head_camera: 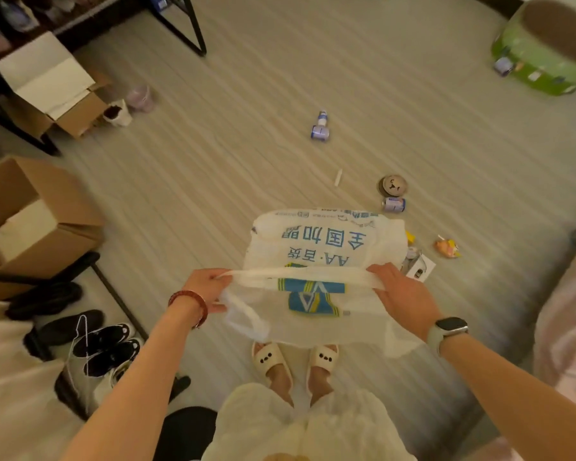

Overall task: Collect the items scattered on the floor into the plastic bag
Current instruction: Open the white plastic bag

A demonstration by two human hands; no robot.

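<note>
I hold a white plastic bag (320, 247) with blue print stretched out in front of me. My left hand (207, 287) grips its left handle and my right hand (403, 294) grips the right side. On the floor beyond lie a small purple-white bottle (320, 126), a white straw wrapper (338, 177), a round lid (393, 185), a small can (394, 204), an orange-yellow wrapper (448, 248) and a white packet (419, 269), partly hidden by the bag.
Open cardboard boxes (30, 221) stand at the left, with black shoes (107, 341) and a black metal frame (120, 301) nearby. A green round box (542, 58) sits far right. Pink bedding (566, 321) borders the right edge. My slippered feet (296, 361) are below the bag.
</note>
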